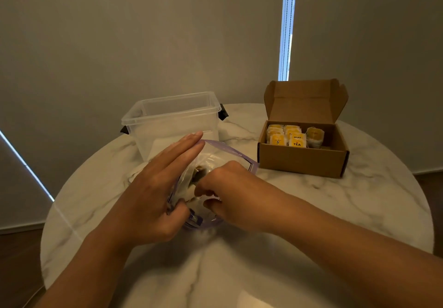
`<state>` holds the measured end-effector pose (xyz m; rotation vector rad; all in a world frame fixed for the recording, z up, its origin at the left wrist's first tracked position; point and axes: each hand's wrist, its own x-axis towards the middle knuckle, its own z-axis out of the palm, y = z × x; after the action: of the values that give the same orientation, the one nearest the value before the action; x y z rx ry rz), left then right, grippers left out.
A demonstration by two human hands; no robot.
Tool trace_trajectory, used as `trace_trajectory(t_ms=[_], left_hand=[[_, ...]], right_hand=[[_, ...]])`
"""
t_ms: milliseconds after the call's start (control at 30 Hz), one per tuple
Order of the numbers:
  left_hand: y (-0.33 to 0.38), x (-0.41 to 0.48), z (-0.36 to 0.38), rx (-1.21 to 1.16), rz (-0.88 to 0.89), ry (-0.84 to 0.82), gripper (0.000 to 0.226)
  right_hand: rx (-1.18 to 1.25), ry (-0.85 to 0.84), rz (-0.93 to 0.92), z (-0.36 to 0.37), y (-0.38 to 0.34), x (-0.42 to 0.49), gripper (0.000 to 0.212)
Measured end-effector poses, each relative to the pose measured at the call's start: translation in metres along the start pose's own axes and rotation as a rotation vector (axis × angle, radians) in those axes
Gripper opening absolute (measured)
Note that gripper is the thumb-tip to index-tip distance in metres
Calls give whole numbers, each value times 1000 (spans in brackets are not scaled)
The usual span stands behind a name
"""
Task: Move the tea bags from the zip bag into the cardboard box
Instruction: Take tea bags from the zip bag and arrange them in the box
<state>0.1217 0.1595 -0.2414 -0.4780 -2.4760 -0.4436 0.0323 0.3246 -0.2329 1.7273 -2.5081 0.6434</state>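
Observation:
A clear zip bag (pixel 223 154) with a purple seal lies open at the middle of the round marble table (pixel 335 212). My left hand (pixel 153 195) holds the bag's left edge, thumb pinching the rim, fingers stretched out straight along it. My right hand (pixel 227 192) reaches into the bag's mouth with curled fingers among the tea bags (pixel 200 174); what it grasps is hidden. At the right stands an open brown cardboard box (pixel 302 161), lid up, with several yellow-labelled tea bags (pixel 291 136) standing inside.
A clear plastic container (pixel 172 121) with black side clips stands without a lid just behind the zip bag. The table's edge curves close on the left and right. A wall with blinds rises right behind the table.

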Motion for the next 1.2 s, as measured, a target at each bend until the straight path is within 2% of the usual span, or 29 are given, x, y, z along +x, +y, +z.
trace_trajectory(t_ms=[267,433,500,667,800,867,967,1100,1200], left_hand=[[0,-1,-1,2,-1,-2,83],[0,-2,-1,-1,1,-9,92],[1,-2,0,-13,4,-7,88],[1,-3,1,-29,1,14,83],[2,-1,0,-40,-10,35,83],[0,-2,-1,-18,-19,60,83],[0,-3,-3,-49,-39,90,80],[2,-2,-2,-104,-45,69,80],[1,-2,-1,-130,-63,63,80]], right_hand=[[-98,-34,-12,10,3,22,34],[-133,-34,-10,12,3,23,24],[-136,-4,-10,15,3,25,16],[-186,17,-51,24,-3,27,26],[-213,57,-29,18,0,24,17],[-198,77,-29,14,0,18,17],[-162,73,5,6,-2,6,28],[-105,136,47,-7,-2,-12,26],[44,235,72,-17,3,-27,18]])
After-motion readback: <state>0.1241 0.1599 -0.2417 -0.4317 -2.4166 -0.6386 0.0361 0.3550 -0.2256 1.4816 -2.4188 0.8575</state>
